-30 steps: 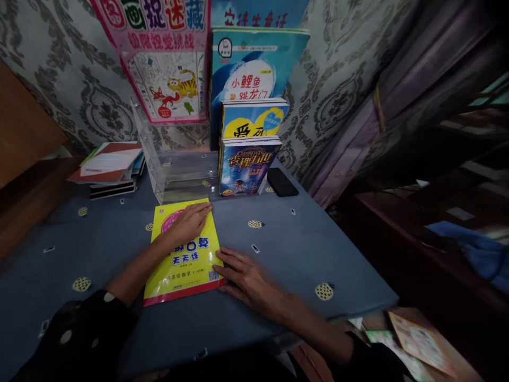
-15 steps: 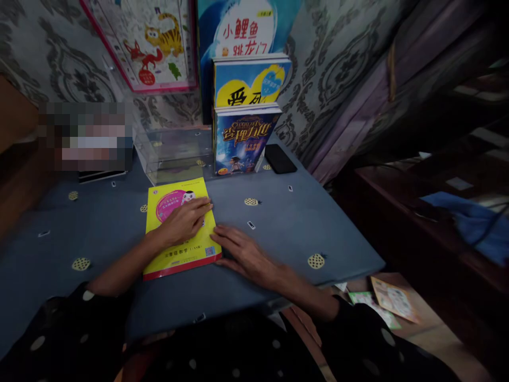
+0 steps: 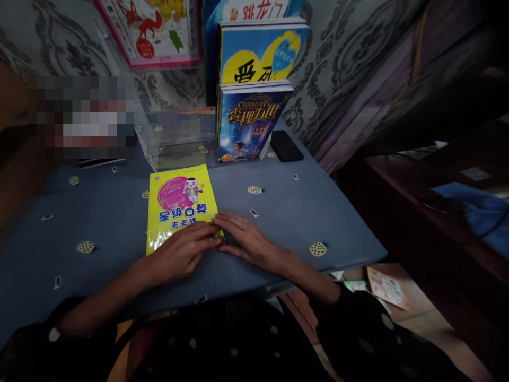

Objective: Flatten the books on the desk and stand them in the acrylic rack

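Note:
A yellow workbook [image 3: 178, 185] with a pink circle and a cartoon figure lies face up on the table. My left hand [image 3: 181, 252] covers its lower part, with thumb and fingers closed at the lower right corner. A bit of red cover shows between them. Against the right edge rests my right hand [image 3: 252, 241], its fingers stretched out and touching the book and the left fingertips. The book's bottom edge is mostly hidden under my left hand and forearm.
Upright books [image 3: 250, 124] stand in a clear acrylic holder [image 3: 175, 154] at the back. A black phone [image 3: 287, 146] lies right of them. At the far left is a blurred-out patch. Booklets [image 3: 387, 286] lie below the table's right edge [image 3: 353, 262].
My left hand has slid down the cover to the lower right corner, uncovering the printed title. My right hand stays by the right edge. The view has tilted slightly downward.

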`<state>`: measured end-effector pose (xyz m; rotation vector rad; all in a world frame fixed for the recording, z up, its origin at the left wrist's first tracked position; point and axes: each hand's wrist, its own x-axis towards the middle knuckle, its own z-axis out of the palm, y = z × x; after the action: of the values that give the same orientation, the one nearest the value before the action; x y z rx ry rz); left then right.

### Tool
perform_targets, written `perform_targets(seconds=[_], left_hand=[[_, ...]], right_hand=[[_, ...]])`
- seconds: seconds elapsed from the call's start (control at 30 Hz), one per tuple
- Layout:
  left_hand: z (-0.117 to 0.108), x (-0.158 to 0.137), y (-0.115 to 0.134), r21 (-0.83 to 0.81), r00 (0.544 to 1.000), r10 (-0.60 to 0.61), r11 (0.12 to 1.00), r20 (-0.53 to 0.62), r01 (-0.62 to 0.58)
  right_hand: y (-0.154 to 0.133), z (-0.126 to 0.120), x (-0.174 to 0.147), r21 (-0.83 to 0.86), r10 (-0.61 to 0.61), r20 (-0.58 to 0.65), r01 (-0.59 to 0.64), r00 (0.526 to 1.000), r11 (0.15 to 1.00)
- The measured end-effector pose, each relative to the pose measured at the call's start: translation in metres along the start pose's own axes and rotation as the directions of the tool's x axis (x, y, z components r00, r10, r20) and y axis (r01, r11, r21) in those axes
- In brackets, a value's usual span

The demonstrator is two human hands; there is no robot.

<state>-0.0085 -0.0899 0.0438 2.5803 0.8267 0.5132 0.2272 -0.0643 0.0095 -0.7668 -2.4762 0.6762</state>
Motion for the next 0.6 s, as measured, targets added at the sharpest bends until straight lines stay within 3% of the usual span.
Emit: perform_targets(seconds=[0.3, 0.6], left_hand=[[0.014, -0.011, 0.002, 0.241, 1.000, -0.009, 0.970, -0.008, 0.011], [0.023, -0.018, 0.020, 0.484, 0.998, -0.029, 0.875, 0.055, -0.001]], right_hand=[[-0.011, -0.006, -0.013, 0.017, 0.004, 0.013, -0.004, 1.000, 1.000], [-0.016, 0.003, -0.030, -0.230, -0.059, 0.032, 0.065, 0.998, 0.971]])
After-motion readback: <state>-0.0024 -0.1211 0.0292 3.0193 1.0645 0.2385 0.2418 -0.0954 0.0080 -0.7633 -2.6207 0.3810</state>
